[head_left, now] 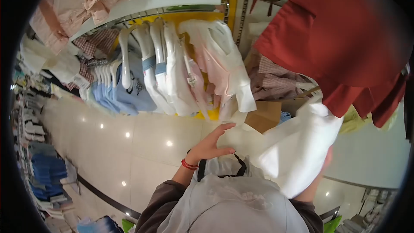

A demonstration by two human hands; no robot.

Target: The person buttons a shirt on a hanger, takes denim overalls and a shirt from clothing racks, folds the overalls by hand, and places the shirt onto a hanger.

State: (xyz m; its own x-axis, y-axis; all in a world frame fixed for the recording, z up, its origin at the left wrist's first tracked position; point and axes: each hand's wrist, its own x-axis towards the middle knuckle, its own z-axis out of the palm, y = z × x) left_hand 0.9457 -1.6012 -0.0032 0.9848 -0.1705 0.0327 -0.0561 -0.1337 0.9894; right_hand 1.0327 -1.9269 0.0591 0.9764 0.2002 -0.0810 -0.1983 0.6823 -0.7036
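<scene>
My left hand (213, 143) is in the middle of the head view, thumb and fingers apart, with nothing in it. A red bracelet (189, 164) circles that wrist. On the right, a white garment (302, 140) hangs in the air, smeared by motion. My right hand (329, 157) is mostly behind this garment and appears to hold it up; its fingers are hidden. Beyond my left hand, a white-and-pink shirt (222, 62) hangs at the right end of a rail of clothes. A brown cardboard box (262, 116) sits between that shirt and the white garment.
Red garments (310, 34) hang close at the upper right. Blue shirts (129, 88) and white hangers (125, 56) fill the rail's left part. A white tabletop (371, 159) is at right. Shiny floor tiles (146, 146) stretch left toward folded jeans (45, 174).
</scene>
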